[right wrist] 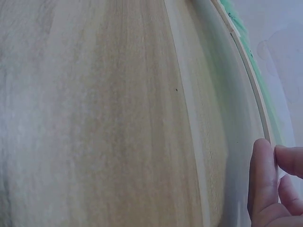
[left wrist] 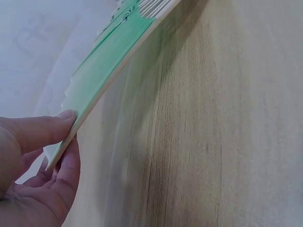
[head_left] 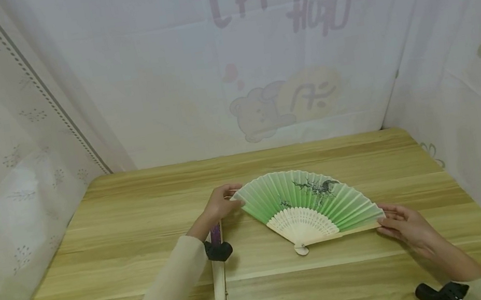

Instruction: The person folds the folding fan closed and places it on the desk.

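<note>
A green folding fan (head_left: 305, 197) with pale pierced ribs and a dark branch print is spread wide over the table. My left hand (head_left: 222, 202) pinches its left outer edge between thumb and fingers, also seen in the left wrist view, where the thumb lies on the green leaf (left wrist: 104, 66). At the other end, my right hand (head_left: 406, 226) pinches the tip of the right outer rib (right wrist: 258, 90). Below my left wrist lies a folded fan (head_left: 220, 281) with pale sticks and a purple part, partly hidden by the wrist and its black camera.
The wooden table (head_left: 338, 286) has rounded far corners. A pale printed curtain (head_left: 155, 90) hangs behind it, with more patterned cloth at the left and right sides. Black cameras are worn on both wrists.
</note>
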A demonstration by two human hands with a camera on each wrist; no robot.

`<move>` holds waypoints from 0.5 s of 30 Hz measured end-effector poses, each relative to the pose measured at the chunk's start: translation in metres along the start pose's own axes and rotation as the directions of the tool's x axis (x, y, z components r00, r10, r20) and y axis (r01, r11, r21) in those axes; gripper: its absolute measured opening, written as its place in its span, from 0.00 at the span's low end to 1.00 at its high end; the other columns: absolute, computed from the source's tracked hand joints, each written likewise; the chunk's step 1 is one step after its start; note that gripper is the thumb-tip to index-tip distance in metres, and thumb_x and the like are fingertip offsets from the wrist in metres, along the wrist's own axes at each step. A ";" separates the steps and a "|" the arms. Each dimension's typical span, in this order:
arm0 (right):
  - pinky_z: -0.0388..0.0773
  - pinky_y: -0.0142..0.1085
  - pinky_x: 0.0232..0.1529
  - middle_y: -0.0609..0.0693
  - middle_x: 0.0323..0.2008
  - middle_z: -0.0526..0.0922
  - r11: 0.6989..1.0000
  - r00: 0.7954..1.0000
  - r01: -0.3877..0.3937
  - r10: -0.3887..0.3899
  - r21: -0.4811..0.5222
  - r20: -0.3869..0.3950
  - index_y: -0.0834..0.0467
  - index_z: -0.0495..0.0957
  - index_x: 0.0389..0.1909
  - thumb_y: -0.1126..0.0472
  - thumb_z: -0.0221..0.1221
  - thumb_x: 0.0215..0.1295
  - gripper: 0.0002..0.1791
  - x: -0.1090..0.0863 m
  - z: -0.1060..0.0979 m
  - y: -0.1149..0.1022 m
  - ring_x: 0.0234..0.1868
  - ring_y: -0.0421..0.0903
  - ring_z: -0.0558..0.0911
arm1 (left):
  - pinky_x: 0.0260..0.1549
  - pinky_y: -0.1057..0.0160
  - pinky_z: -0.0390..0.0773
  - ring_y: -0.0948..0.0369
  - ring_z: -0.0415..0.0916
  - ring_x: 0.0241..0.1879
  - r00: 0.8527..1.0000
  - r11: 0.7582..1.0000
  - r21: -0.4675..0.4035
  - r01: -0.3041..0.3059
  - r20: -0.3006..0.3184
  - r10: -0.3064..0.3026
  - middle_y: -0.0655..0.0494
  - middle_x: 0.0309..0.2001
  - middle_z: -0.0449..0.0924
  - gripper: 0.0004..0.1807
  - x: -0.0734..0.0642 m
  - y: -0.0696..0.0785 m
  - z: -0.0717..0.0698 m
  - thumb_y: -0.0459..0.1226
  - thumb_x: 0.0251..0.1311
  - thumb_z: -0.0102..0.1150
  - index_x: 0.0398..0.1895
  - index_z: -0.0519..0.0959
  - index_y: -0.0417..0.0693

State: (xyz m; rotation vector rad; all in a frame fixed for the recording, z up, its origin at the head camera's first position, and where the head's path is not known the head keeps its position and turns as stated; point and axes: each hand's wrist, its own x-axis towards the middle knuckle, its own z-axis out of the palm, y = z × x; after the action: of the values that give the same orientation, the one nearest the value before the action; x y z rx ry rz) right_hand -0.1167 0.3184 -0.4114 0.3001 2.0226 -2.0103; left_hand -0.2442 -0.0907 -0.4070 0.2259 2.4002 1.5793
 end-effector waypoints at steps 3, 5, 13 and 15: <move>0.74 0.34 0.45 0.45 0.39 0.74 1.000 1.000 0.007 -0.007 -0.001 -0.004 0.73 0.45 0.62 0.68 0.53 0.61 0.35 -0.001 0.001 0.000 0.40 0.37 0.77 | 0.33 0.63 0.74 0.54 0.71 0.40 1.000 1.000 -0.025 -0.008 0.018 0.009 0.44 0.44 0.72 0.22 -0.003 0.000 -0.002 0.28 0.50 0.59 0.52 0.71 0.40; 0.73 0.34 0.46 0.45 0.39 0.74 1.000 1.000 0.006 -0.006 0.006 -0.002 0.73 0.45 0.62 0.68 0.52 0.61 0.34 -0.001 0.001 -0.001 0.40 0.37 0.77 | 0.32 0.64 0.74 0.56 0.71 0.38 0.999 0.999 -0.043 -0.018 0.038 0.019 0.44 0.42 0.73 0.23 -0.005 0.000 -0.004 0.28 0.50 0.58 0.52 0.71 0.40; 0.73 0.35 0.47 0.45 0.42 0.71 0.999 0.999 0.046 -0.046 -0.006 0.005 0.73 0.42 0.63 0.66 0.50 0.64 0.34 -0.003 0.003 -0.003 0.41 0.35 0.76 | 0.36 0.55 0.77 0.57 0.74 0.34 0.995 0.993 -0.118 0.000 0.103 0.013 0.42 0.41 0.73 0.24 -0.010 -0.002 -0.009 0.26 0.51 0.57 0.54 0.69 0.39; 0.73 0.35 0.46 0.44 0.42 0.71 0.998 0.998 0.062 -0.062 0.000 0.000 0.73 0.42 0.63 0.65 0.50 0.63 0.35 -0.003 0.004 -0.003 0.41 0.35 0.77 | 0.37 0.54 0.76 0.57 0.74 0.34 0.994 0.991 -0.136 -0.001 0.104 0.016 0.42 0.41 0.72 0.24 -0.012 -0.001 -0.010 0.26 0.51 0.57 0.55 0.68 0.39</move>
State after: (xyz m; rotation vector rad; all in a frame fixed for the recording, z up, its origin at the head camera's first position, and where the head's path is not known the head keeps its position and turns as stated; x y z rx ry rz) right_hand -0.1146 0.3145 -0.4078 0.2401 2.0569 -2.0465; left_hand -0.2360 -0.1028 -0.4027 0.2852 2.2061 1.6828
